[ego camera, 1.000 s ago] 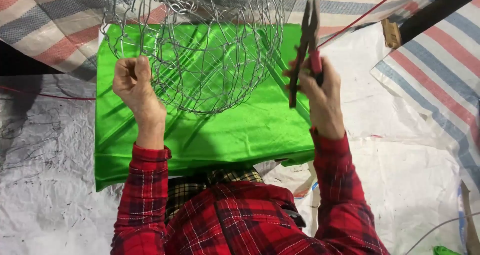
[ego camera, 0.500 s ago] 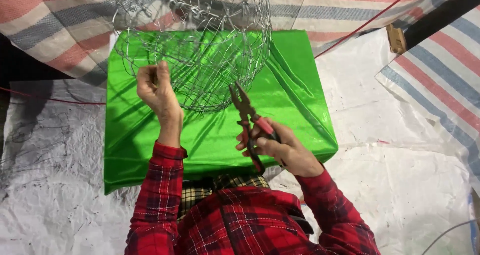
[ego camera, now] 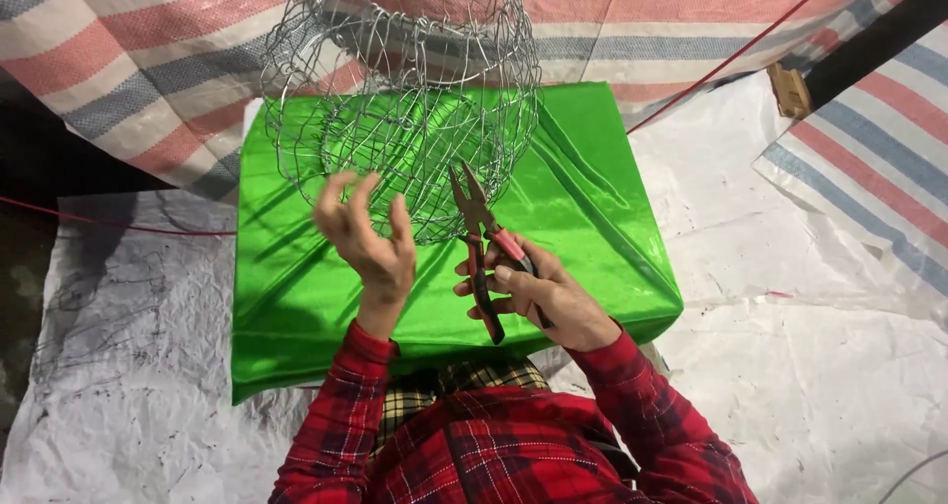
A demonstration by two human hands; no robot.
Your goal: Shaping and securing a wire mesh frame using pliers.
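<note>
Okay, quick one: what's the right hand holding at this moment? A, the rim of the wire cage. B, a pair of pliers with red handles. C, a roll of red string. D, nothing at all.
B: the right hand grips pliers by their red handles, nose pointed up toward the wire cage on the green cloth.

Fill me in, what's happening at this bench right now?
A person in a red plaid shirt is working on a round wire mesh cage that sits on a box covered in shiny green cloth. The right hand grips red-handled pliers, jaws slightly open and pointed up at the cage's lower edge. The left hand is raised with fingers curled at the near side of the mesh; whether it touches wire is unclear.
</note>
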